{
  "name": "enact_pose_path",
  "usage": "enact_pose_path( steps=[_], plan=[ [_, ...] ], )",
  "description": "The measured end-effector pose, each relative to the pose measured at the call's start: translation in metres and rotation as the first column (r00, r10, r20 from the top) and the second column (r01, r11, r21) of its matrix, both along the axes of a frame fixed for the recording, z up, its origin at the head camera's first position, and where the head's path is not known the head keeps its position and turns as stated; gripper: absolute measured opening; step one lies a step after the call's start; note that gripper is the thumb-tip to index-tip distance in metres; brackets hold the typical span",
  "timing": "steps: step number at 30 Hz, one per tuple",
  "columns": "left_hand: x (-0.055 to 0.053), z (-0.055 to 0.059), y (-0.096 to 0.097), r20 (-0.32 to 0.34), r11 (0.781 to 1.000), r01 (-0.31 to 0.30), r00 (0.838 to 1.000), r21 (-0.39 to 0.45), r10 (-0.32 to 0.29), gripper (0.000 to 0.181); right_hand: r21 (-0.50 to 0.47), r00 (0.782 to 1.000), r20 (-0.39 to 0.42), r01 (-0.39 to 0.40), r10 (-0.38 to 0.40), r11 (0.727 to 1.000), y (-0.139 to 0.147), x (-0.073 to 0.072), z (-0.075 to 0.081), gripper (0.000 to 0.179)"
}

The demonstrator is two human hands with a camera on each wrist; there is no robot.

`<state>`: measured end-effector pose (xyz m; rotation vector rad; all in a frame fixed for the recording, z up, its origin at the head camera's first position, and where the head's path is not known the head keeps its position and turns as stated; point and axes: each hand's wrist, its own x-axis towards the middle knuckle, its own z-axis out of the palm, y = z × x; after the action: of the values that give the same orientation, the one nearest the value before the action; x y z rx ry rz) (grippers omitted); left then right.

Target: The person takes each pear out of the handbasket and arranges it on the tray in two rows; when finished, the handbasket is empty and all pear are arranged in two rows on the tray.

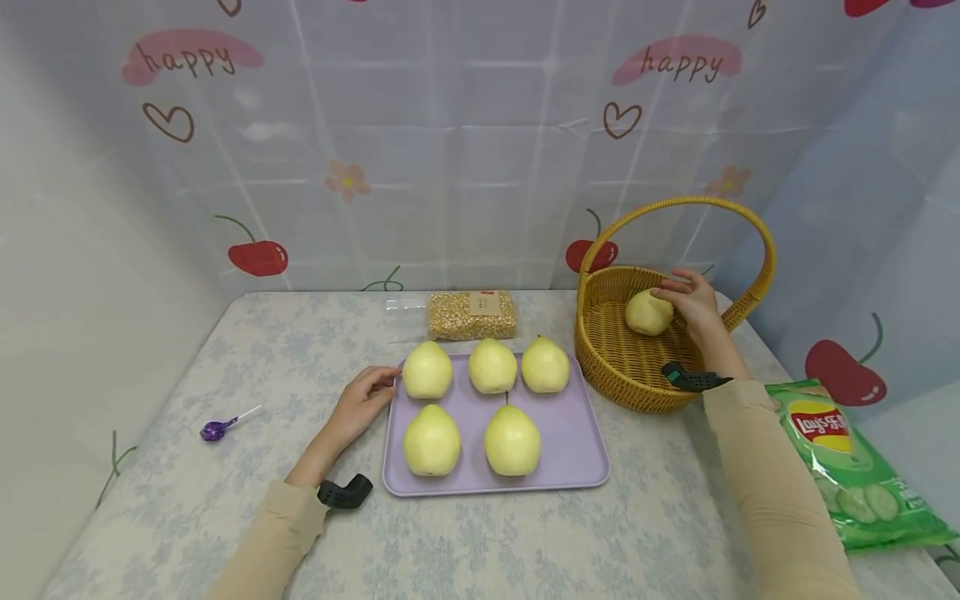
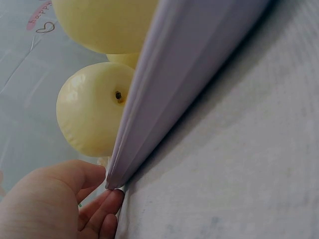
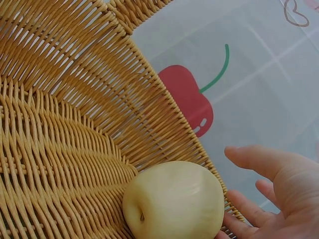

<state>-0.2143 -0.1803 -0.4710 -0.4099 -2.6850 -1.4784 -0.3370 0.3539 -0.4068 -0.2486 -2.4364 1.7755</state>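
Observation:
A lilac tray (image 1: 566, 442) bears several pale yellow pears (image 1: 512, 440). At its left edge my left hand (image 1: 363, 402) pinches the rim, thumb on the upper side and fingertips against the underside, as the left wrist view shows. Inside the wicker basket (image 1: 630, 387), toward the back, lies one pear (image 3: 174, 201). My right hand (image 1: 693, 304) reaches over the basket's right side. In the right wrist view its thumb stands apart from that pear, while the loosely extended fingers (image 3: 251, 206) are right beside the fruit and partly hidden by it.
Behind the tray lies a clear bag of corn kernels (image 1: 457, 315). A purple lollipop (image 1: 215, 430) rests at the left. Under and beside my right forearm is a green chip bag (image 1: 847, 475). The basket's tall handle (image 1: 697, 200) arches over it.

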Motion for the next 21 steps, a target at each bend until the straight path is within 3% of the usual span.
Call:
enact_pose_path(
  steps=[4,7,14,16,18,21],
  plan=[
    [-0.009,-0.018,-0.005,-0.012,1.000,-0.012,1.000,-0.009,0.012,0.033,0.031,0.999,0.015,-0.028,0.028,0.999,0.000,0.000,0.000,0.079],
    [-0.012,-0.021,-0.007,-0.014,1.000,-0.013,1.000,-0.015,0.012,0.033,0.058,0.998,0.030,-0.055,0.053,0.997,-0.001,0.000,0.000,0.079],
    [-0.013,-0.021,-0.007,0.001,1.000,-0.013,1.000,-0.002,0.013,0.032,0.093,0.989,0.054,-0.144,0.139,0.985,-0.001,-0.001,-0.002,0.085],
    [-0.012,-0.021,-0.007,-0.006,1.000,-0.011,1.000,-0.005,0.011,0.032,0.109,0.980,0.071,-0.193,0.186,0.975,-0.001,-0.001,-0.003,0.088],
    [-0.007,-0.012,-0.004,0.005,1.000,-0.009,1.000,0.002,0.009,0.032,0.119,0.969,0.086,-0.242,0.233,0.963,-0.001,0.000,-0.004,0.089],
    [-0.007,-0.012,-0.005,0.000,1.000,-0.006,1.000,0.000,0.006,0.032,0.116,0.957,0.105,-0.283,0.272,0.952,-0.002,0.000,-0.004,0.090]
  ],
)
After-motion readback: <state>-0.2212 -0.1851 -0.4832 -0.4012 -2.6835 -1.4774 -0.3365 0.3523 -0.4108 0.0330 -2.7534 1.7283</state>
